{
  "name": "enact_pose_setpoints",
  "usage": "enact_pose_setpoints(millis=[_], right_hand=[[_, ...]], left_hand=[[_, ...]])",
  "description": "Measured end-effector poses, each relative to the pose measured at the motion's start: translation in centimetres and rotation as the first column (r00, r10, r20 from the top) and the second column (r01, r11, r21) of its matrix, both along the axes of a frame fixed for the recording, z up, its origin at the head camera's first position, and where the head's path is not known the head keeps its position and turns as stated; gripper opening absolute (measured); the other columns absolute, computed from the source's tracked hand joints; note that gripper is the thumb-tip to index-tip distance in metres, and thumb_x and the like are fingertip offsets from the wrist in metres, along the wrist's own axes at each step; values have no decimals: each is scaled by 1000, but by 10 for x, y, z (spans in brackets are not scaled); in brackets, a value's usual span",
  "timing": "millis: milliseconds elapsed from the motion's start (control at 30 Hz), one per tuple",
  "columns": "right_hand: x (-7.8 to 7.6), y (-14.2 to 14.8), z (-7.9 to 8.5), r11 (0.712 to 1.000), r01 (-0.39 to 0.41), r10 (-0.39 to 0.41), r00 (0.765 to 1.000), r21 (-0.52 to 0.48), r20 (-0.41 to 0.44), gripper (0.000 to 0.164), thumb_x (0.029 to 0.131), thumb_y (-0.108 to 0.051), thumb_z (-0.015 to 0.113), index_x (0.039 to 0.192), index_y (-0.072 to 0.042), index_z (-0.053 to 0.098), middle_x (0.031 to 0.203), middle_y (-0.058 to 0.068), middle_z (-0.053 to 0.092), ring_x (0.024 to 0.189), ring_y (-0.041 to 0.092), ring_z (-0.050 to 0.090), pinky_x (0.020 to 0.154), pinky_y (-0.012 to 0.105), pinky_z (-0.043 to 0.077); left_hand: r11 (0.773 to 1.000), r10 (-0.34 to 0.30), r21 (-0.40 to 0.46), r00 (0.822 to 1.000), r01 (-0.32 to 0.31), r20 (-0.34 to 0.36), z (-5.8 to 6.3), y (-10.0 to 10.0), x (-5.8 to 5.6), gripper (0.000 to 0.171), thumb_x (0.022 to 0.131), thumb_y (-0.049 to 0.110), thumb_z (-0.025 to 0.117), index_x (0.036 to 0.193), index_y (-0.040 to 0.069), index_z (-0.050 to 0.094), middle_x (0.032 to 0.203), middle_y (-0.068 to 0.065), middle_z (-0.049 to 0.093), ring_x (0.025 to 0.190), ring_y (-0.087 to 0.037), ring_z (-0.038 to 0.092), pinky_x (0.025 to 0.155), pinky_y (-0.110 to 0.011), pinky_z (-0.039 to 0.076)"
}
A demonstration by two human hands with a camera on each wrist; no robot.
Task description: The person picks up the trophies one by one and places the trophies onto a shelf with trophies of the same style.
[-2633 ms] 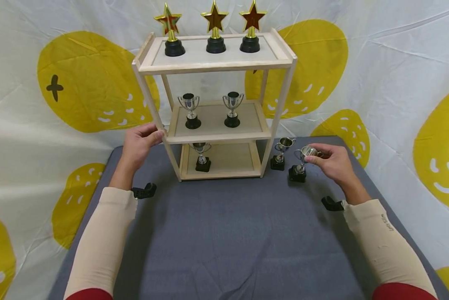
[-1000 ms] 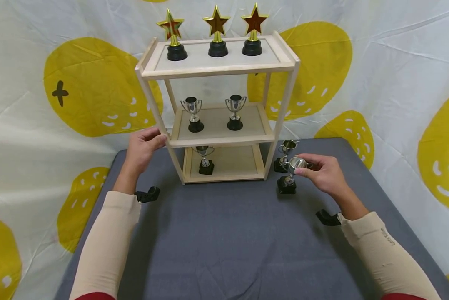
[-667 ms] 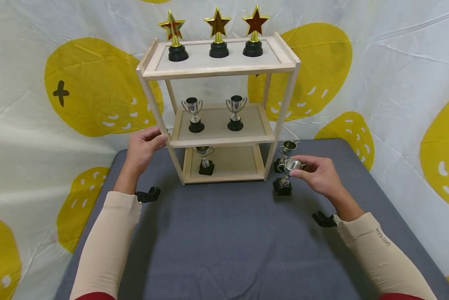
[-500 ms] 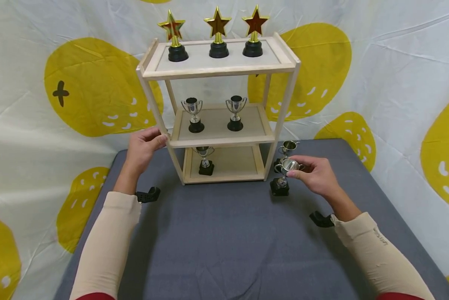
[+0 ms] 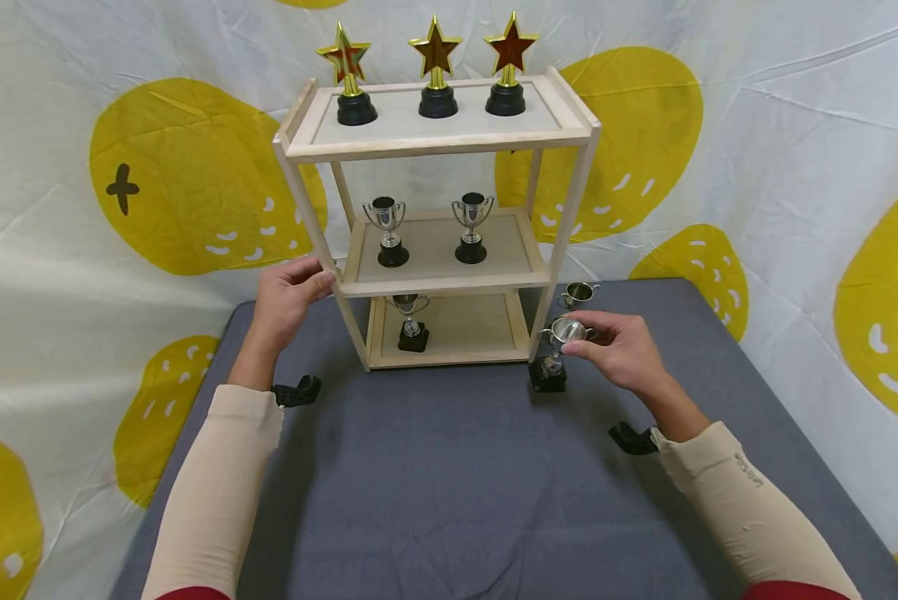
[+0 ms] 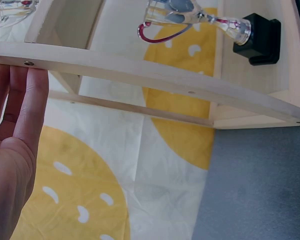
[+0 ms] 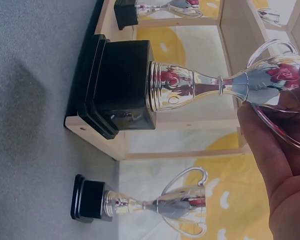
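Note:
My right hand (image 5: 620, 348) holds a silver trophy cup (image 7: 172, 85) by its bowl and handle. Its square black base overlaps the foot of the shelf's right front post in the head view, and the base shows a gap above its shadow in the right wrist view. At the far left, my left hand (image 5: 280, 304) pinches the left front post of a three-tier wooden shelf (image 5: 441, 284), level with the middle tier. A similar trophy cup (image 5: 411, 335) stands on the left of the bottom tier. Another trophy cup (image 7: 182, 205) stands on the table right of the shelf, partly hidden in the head view.
Two smaller silver cups, a left one (image 5: 392, 252) and a right one (image 5: 470, 250), stand on the middle tier. Three gold star trophies (image 5: 437, 100) line the top tier. The grey-covered table (image 5: 434, 467) backs onto a printed cloth (image 5: 779, 158).
My right hand has carried the trophy cup leftward, from beside the other table cup to in front of the shelf's right post. My left hand stays on the left post.

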State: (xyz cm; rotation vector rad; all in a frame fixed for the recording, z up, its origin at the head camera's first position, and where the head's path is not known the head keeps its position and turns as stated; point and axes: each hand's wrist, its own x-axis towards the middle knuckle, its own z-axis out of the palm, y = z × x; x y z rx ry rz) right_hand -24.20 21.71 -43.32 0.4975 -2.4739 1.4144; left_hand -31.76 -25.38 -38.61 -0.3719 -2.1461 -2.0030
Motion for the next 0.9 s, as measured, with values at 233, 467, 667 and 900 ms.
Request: enact_pose_setpoints(millis=[233,467,667,900], right_hand=[[-1,-7,2,1000,-2,2,1000,-1,-4,41,82,1,86,121,3,75,103,23,76,65,1,62,57,18,52],[-3,-12,1,999,-31,31,999,-24,-12,39,81,3,85,119,4,75,98,24,75,64,2,61,56,18,52],[-5,-19,0,999,-40,40,999,-23,-14,39,81,4,85,119,5,75,97,26,75,65,1,62,57,16,53],[-8,-26,0,998,-58,57,998,-30,-6,39,81,4,85,118,6,75,97,26,75,66,1,63,57,16,54]], left_hand=[[1000,3,12,1000,-3,-9,1,0,0,44,98,1,69,133,-23,56,98,15,73,89,0,71,81,-17,62],[1000,7,7,1000,-7,0,0,0,0,44,98,0,69,133,-23,56,99,15,74,90,-1,71,81,-17,62],[1000,6,3,1000,-6,-6,-1,0,0,44,98,1,69,133,-23,56,99,15,74,90,0,71,81,-17,62],[1000,-5,2,1000,5,-3,0,0,0,42,98,0,68,133,-21,58,98,15,74,90,0,71,82,-17,62]])
